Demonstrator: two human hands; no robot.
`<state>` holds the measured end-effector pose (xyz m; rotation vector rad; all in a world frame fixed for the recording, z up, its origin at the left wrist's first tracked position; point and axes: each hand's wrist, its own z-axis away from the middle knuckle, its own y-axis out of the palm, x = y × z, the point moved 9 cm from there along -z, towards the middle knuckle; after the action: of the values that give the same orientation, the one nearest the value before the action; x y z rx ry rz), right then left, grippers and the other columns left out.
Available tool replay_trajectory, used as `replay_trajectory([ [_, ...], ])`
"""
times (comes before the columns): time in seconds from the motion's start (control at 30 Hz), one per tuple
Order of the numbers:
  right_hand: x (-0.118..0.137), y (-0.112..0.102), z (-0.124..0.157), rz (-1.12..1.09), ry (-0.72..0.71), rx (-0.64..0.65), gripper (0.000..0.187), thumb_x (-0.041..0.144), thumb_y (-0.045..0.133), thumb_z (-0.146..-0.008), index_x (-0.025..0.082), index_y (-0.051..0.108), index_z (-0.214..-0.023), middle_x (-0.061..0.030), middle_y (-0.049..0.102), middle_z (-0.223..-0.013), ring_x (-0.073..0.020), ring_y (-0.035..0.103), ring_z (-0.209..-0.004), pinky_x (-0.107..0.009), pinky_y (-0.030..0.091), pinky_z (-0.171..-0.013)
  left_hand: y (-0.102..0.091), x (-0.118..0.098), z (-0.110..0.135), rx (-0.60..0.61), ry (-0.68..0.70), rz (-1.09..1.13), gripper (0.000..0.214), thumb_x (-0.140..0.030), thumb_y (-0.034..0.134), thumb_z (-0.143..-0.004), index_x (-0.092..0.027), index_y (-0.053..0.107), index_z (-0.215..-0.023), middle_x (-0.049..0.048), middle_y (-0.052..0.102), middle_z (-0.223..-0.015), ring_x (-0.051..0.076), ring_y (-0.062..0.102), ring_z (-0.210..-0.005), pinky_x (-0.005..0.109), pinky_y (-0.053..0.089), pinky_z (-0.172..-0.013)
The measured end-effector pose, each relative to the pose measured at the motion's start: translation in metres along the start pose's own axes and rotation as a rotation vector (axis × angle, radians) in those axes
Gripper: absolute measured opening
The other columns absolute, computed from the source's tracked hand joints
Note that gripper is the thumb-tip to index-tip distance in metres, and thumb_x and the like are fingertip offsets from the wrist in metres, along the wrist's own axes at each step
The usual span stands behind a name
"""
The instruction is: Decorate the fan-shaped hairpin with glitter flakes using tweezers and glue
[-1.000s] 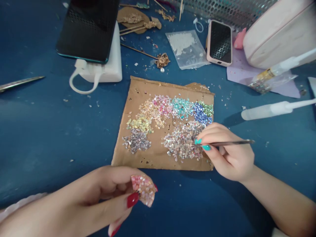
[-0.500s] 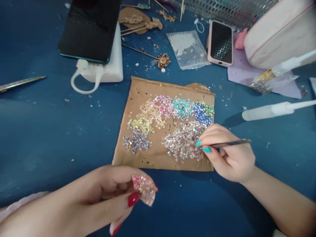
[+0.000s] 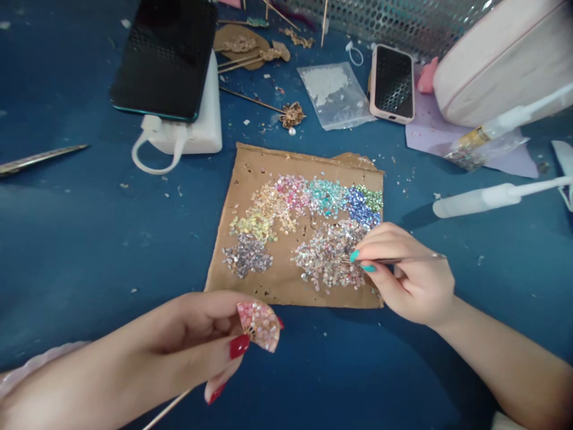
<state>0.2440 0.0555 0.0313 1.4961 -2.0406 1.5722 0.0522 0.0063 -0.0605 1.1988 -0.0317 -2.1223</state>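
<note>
In my left hand (image 3: 192, 346), the thumb and fingers pinch a small fan-shaped ornament (image 3: 262, 324) covered in pink and peach shell chips. Below that hand a thin pale stick (image 3: 168, 408) shows; its upper end is hidden, so whether it joins the fan I cannot tell. My right hand (image 3: 412, 280) is closed around slim metal tweezers (image 3: 407, 260), whose tips are among a pile of mixed silvery-pink chips (image 3: 329, 254). That pile lies on a brown cardboard sheet (image 3: 286, 286). Whether the tips grip a chip is too small to see.
Sorted grey (image 3: 247, 255), yellow (image 3: 255, 224), turquoise (image 3: 327, 197) and blue chips (image 3: 362, 207) share the cardboard. Around it are a phone on a white block (image 3: 210, 128), a pink-cased phone (image 3: 393, 83), a white bottle (image 3: 474, 202), a gold hairpin (image 3: 292, 114) and a pointed tool (image 3: 42, 160).
The fan ornament has tilted in my left hand, showing its gold ribs more, and the stick has come into view. My right hand with the tweezers has shifted slightly left over the mixed pile.
</note>
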Motion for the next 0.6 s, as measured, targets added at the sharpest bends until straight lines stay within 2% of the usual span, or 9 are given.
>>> replay_trajectory([
  [0.23,-0.0007,-0.0023,-0.0005,0.023,-0.016,-0.043,0.015,0.005,0.053,-0.081,0.017,0.059,-0.088,-0.0040,0.063,-0.071,-0.0159,0.058,-0.069,-0.033,0.048,-0.062,-0.0060,-0.0045,-0.0018,-0.041,-0.006,-0.011,0.025,-0.036,0.053,-0.085,-0.037,0.059,-0.109,-0.0062,0.056,-0.061,0.010,0.043,-0.048,0.017,0.035,-0.044],
  [0.43,-0.0022,-0.0044,-0.0004,-0.007,-0.012,-0.063,0.019,0.003,0.053,-0.079,0.017,0.059,-0.090,-0.0046,0.062,-0.072,-0.0164,0.059,-0.070,-0.034,0.047,-0.063,-0.0041,-0.0093,-0.0047,-0.034,-0.008,-0.018,0.022,-0.042,0.049,-0.087,-0.033,0.063,-0.101,-0.0049,0.053,-0.063,0.010,0.046,-0.053,0.018,0.041,-0.053],
  [0.6,-0.0005,-0.0019,-0.0010,-0.015,-0.021,-0.033,0.013,0.005,0.051,-0.081,0.015,0.058,-0.086,-0.0053,0.060,-0.068,-0.0156,0.056,-0.066,-0.034,0.046,-0.061,-0.0049,-0.0074,-0.0072,-0.037,0.013,-0.028,0.023,-0.043,0.044,-0.090,-0.036,0.059,-0.106,-0.0042,0.053,-0.063,0.012,0.049,-0.055,0.018,0.041,-0.050],
])
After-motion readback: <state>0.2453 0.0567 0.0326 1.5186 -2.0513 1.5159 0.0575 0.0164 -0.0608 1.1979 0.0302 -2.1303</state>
